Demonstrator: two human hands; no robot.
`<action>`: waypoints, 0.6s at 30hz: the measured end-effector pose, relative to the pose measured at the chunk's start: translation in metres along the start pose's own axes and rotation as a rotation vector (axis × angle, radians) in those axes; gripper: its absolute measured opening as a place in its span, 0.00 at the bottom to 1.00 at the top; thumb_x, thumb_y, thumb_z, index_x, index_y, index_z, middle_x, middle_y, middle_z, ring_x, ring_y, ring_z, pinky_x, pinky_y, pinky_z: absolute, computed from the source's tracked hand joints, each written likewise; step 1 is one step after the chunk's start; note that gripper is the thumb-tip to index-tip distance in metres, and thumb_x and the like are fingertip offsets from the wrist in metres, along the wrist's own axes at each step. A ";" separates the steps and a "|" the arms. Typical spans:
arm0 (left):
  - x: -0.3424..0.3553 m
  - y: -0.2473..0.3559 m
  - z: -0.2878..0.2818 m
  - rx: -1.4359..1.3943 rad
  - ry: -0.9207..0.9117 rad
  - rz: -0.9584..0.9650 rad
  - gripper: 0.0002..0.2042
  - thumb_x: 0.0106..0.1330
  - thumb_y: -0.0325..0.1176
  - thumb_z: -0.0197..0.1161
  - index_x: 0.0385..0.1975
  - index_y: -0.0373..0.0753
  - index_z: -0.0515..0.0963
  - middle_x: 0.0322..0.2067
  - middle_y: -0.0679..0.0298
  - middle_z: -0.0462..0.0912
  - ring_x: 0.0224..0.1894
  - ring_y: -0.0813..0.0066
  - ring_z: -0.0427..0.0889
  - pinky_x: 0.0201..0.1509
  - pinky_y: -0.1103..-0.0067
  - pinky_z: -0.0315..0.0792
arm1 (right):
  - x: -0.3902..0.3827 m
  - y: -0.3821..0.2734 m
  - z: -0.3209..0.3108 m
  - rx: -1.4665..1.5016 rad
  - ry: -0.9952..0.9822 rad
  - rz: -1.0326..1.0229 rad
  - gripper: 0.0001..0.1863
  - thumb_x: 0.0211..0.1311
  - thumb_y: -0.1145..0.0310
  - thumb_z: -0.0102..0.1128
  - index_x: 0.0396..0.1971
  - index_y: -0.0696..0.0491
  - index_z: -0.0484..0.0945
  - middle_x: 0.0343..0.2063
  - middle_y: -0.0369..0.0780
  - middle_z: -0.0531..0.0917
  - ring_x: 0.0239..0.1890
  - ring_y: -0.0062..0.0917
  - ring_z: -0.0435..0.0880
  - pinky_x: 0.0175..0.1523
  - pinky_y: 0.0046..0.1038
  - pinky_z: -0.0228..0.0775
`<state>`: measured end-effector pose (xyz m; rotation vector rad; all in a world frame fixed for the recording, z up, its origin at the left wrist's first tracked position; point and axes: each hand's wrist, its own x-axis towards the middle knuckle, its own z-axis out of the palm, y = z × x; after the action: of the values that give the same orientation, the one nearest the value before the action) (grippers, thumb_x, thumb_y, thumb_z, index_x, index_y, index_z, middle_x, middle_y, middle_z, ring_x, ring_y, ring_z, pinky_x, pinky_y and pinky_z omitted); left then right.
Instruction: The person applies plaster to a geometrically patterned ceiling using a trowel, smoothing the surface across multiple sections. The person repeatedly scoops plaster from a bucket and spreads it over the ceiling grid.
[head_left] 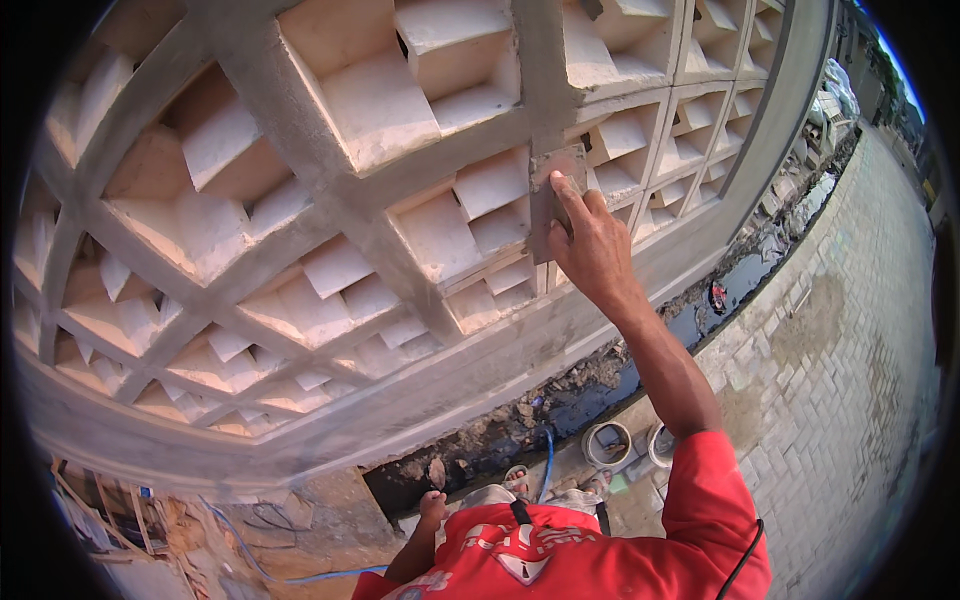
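My right hand is closed on a plastering trowel, a flat rectangular blade smeared with grey cement. One finger lies stretched along the back of the trowel. The blade rests against a grey rendered rib of the openwork wall, between pale recessed blocks. Low down beside my body, my left hand hangs away from the wall; its fingers are too small and foreshortened to make out.
A wet, muddy ditch runs along the wall's foot. Two buckets stand near my feet, with a blue hose beside them. Block paving stretches to the right. Rubble lies beyond the wall's end; wooden sticks lie lower left.
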<state>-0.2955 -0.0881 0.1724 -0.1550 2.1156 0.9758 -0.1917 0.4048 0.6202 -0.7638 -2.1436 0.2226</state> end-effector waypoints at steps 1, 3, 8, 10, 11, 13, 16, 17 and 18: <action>0.000 0.001 0.002 -0.003 0.005 0.002 0.14 0.58 0.35 0.60 0.42 0.37 0.73 0.26 0.60 0.77 0.16 0.72 0.76 0.17 0.76 0.72 | -0.014 0.004 0.007 0.003 -0.048 0.037 0.31 0.49 0.70 0.57 0.58 0.46 0.67 0.29 0.44 0.72 0.26 0.38 0.77 0.34 0.36 0.71; 0.000 0.000 0.000 -0.016 -0.014 -0.012 0.13 0.58 0.34 0.60 0.42 0.37 0.73 0.25 0.61 0.76 0.16 0.72 0.76 0.16 0.76 0.72 | -0.037 0.021 0.014 -0.016 -0.149 0.063 0.31 0.48 0.71 0.57 0.58 0.46 0.67 0.29 0.44 0.72 0.26 0.39 0.77 0.34 0.37 0.71; -0.007 0.001 -0.007 -0.019 0.023 -0.047 0.12 0.59 0.34 0.60 0.39 0.37 0.74 0.23 0.61 0.75 0.15 0.72 0.75 0.15 0.76 0.70 | -0.028 0.010 -0.015 0.033 -0.061 -0.017 0.32 0.46 0.72 0.56 0.57 0.47 0.68 0.28 0.44 0.73 0.24 0.39 0.78 0.31 0.38 0.72; -0.011 -0.004 -0.009 -0.060 0.046 -0.041 0.10 0.58 0.33 0.60 0.37 0.37 0.74 0.23 0.61 0.75 0.15 0.73 0.75 0.14 0.76 0.69 | -0.002 -0.010 -0.036 0.056 0.006 -0.068 0.32 0.46 0.72 0.56 0.57 0.46 0.68 0.28 0.44 0.73 0.24 0.38 0.77 0.31 0.38 0.72; -0.008 -0.006 -0.011 -0.044 0.043 -0.031 0.09 0.58 0.33 0.60 0.35 0.36 0.75 0.22 0.62 0.74 0.15 0.73 0.75 0.14 0.76 0.69 | 0.010 -0.013 -0.041 0.063 0.047 -0.088 0.32 0.45 0.72 0.56 0.57 0.46 0.68 0.28 0.43 0.73 0.24 0.38 0.77 0.31 0.38 0.72; -0.003 -0.012 -0.013 -0.024 0.040 -0.015 0.08 0.58 0.33 0.59 0.32 0.36 0.75 0.21 0.62 0.73 0.15 0.73 0.75 0.13 0.76 0.68 | 0.024 -0.011 -0.034 0.015 0.059 -0.106 0.31 0.46 0.72 0.56 0.57 0.47 0.68 0.29 0.44 0.73 0.24 0.38 0.77 0.31 0.38 0.72; -0.003 -0.020 -0.008 -0.010 0.046 0.043 0.07 0.58 0.32 0.59 0.29 0.36 0.75 0.20 0.63 0.73 0.15 0.73 0.75 0.14 0.76 0.69 | 0.013 -0.005 -0.018 0.023 -0.020 -0.033 0.31 0.46 0.71 0.57 0.57 0.47 0.68 0.28 0.43 0.73 0.27 0.37 0.77 0.34 0.37 0.71; -0.004 -0.014 -0.004 0.016 0.017 0.066 0.07 0.58 0.32 0.59 0.29 0.35 0.75 0.20 0.63 0.73 0.15 0.73 0.75 0.14 0.76 0.69 | 0.004 -0.002 -0.011 0.032 -0.056 0.002 0.31 0.46 0.71 0.57 0.57 0.47 0.68 0.27 0.43 0.73 0.28 0.37 0.77 0.35 0.36 0.70; -0.008 -0.014 -0.004 0.040 -0.007 0.085 0.07 0.58 0.32 0.58 0.29 0.35 0.75 0.20 0.63 0.73 0.15 0.73 0.75 0.14 0.76 0.69 | -0.008 0.004 -0.002 0.022 -0.104 0.010 0.31 0.46 0.71 0.57 0.57 0.47 0.69 0.27 0.43 0.73 0.28 0.37 0.77 0.35 0.37 0.70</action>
<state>-0.2868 -0.1024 0.1708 -0.0425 2.1483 0.9812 -0.1844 0.4031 0.6147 -0.7649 -2.2313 0.2966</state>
